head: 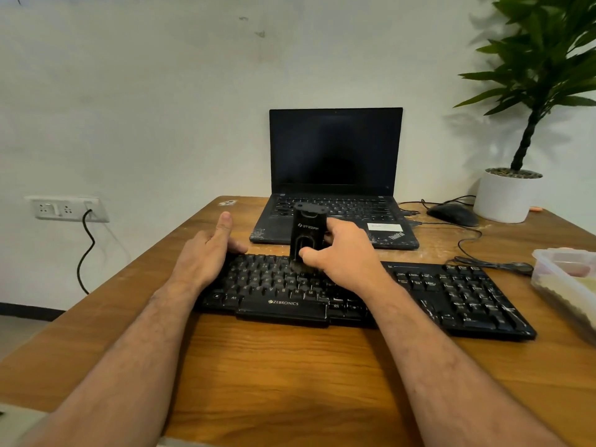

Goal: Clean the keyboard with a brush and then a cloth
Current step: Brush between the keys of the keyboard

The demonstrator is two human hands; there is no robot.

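Your left hand [206,250] rests at the far left edge of the flat black plastic keyboard [371,291], thumb raised, its grip loose with the fingers relaxed over the top corner. The keyboard lies across the brown wooden worktop [290,366], just in front of the open black laptop [335,175]. Your right hand [342,253] has its grip clamped round the upright black block-shaped brush [306,235], thumb on the near face, with the bristle end down on the upper key rows near the middle. Further right sit a black mouse [453,214], a white potted plant [509,195] and a clear plastic container [564,279].
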